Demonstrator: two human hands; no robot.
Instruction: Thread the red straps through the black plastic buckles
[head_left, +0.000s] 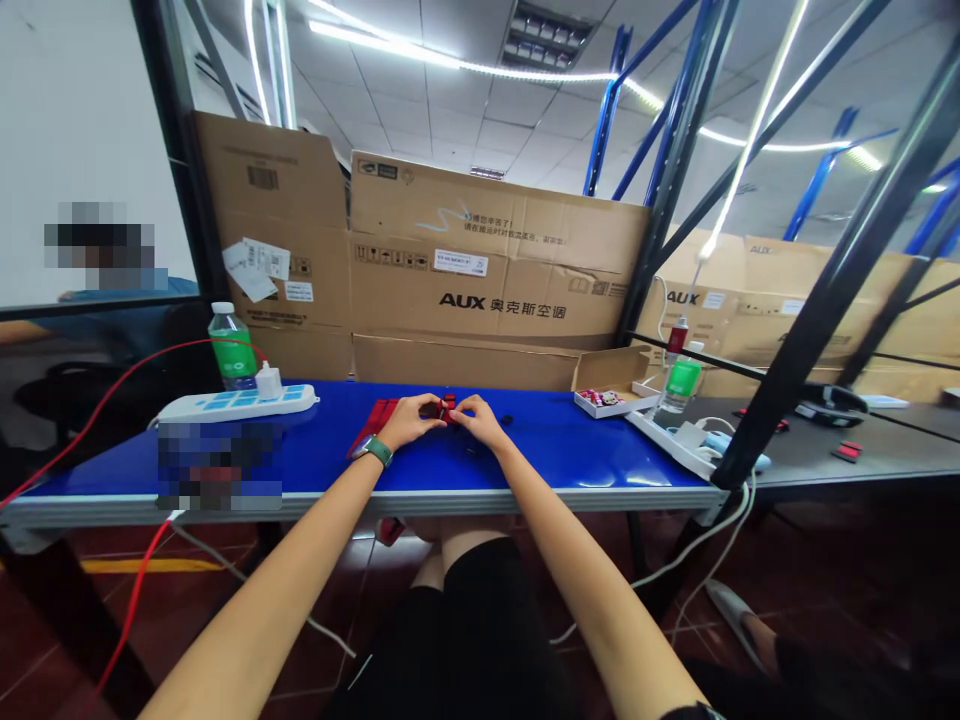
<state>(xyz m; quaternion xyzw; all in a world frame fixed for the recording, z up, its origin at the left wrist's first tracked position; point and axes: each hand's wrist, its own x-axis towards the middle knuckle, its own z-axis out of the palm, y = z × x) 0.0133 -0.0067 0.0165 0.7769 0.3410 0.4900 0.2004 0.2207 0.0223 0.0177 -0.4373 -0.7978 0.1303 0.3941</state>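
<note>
Both hands meet over the blue tabletop (570, 440), pinching a small red and black piece (448, 408) between them. My left hand (410, 420), with a green-strapped watch on its wrist, grips the piece from the left, thumb and fingers closed. From the right, my right hand (478, 420) holds the same piece at its fingertips. What kind of thing it is cannot be made out at this size. Flat red strips (373, 420) lie beside and partly behind my left hand. Just right of my right hand sits a small black bit (507, 420).
At the left stand a power strip (238, 402) with a charger and a green-labelled bottle (233, 348). An open small box (611, 395) is at the back right, near another power strip (675, 445). Large cardboard (495, 270) walls the back. A person (112, 320) sits at left.
</note>
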